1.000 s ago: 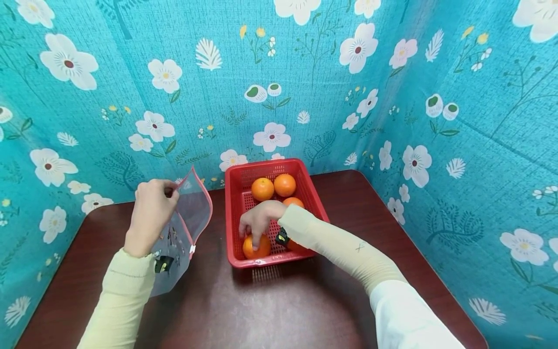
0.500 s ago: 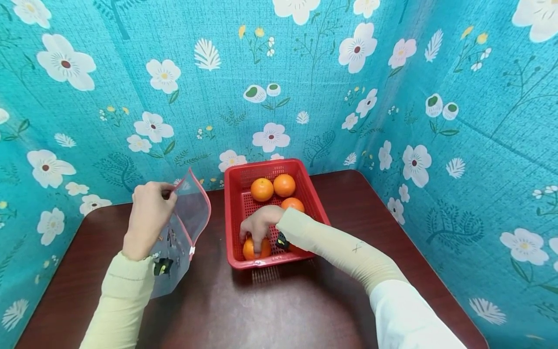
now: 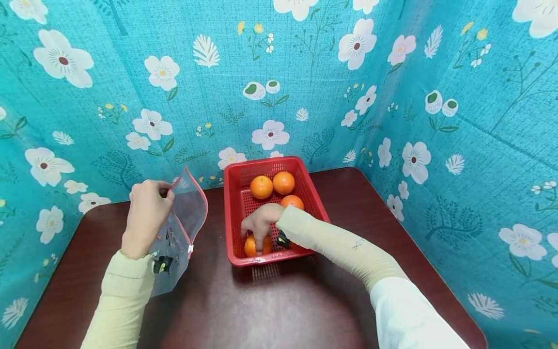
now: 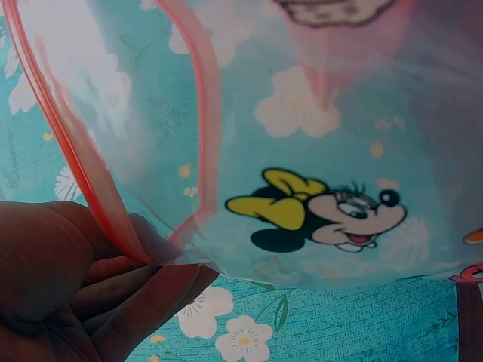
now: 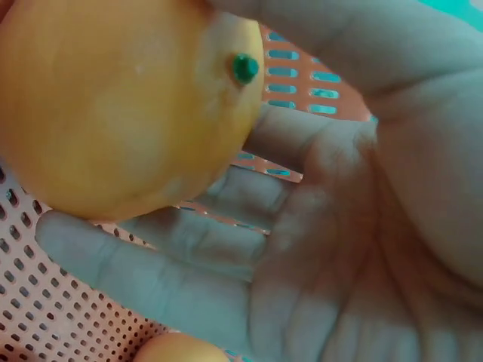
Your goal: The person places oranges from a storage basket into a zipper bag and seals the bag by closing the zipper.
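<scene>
My left hand (image 3: 148,215) pinches the pink-edged rim of a clear zip bag (image 3: 190,206), whose mouth gapes open above the table at left. A cartoon mouse print (image 4: 324,215) shows on the bag in the left wrist view, where thumb and fingers meet at the pink edge. Inside the red plastic basket (image 3: 228,213), my right hand (image 3: 264,220) grips an orange (image 3: 250,248) at the near left corner. Close up in the right wrist view, the thumb lies over that orange (image 5: 113,113) and the fingers reach round beneath it, beside its green stem end.
Two oranges lie at the back of the basket, a left one (image 3: 261,187) and a right one (image 3: 284,182). Another orange (image 3: 292,201) sits before them, near my right wrist. The dark red-brown table (image 3: 261,310) meets a blue flowered cloth (image 3: 322,97) behind and at the sides.
My right hand has settled lower round the orange, its fingers closer about it. The left hand and the bag have shifted slightly left in the head view.
</scene>
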The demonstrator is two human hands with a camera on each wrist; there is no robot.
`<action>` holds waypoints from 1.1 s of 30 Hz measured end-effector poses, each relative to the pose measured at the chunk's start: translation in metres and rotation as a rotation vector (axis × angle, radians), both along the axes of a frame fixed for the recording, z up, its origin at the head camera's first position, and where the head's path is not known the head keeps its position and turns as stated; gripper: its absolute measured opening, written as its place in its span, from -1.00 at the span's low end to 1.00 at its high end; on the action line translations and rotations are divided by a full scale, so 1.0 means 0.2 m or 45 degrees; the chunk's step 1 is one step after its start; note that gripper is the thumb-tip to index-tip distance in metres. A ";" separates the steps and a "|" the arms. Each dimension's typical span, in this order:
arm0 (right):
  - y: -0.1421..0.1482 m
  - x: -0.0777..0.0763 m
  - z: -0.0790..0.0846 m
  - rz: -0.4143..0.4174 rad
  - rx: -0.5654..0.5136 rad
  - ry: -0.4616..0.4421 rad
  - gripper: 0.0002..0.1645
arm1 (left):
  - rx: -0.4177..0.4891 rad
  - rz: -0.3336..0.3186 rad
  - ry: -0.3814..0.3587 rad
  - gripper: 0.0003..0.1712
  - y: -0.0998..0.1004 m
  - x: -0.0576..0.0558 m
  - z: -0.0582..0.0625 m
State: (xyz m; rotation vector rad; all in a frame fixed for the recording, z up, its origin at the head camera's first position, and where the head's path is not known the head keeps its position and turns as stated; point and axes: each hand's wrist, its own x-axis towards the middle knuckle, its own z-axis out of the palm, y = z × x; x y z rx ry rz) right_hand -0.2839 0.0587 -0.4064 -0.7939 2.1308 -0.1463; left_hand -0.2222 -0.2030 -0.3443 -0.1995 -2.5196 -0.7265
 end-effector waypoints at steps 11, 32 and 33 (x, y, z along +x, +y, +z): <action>0.04 -0.02 0.05 0.077 0.029 0.116 -0.14 | 0.001 0.017 0.041 -0.83 0.02 -0.03 -0.01; 0.10 -0.03 0.18 0.150 -0.324 0.308 -0.12 | 0.000 0.014 0.018 -0.81 0.00 -0.04 -0.04; 0.10 -0.03 0.19 0.153 -0.352 0.322 -0.11 | 0.001 0.014 0.018 -0.81 0.00 -0.03 -0.04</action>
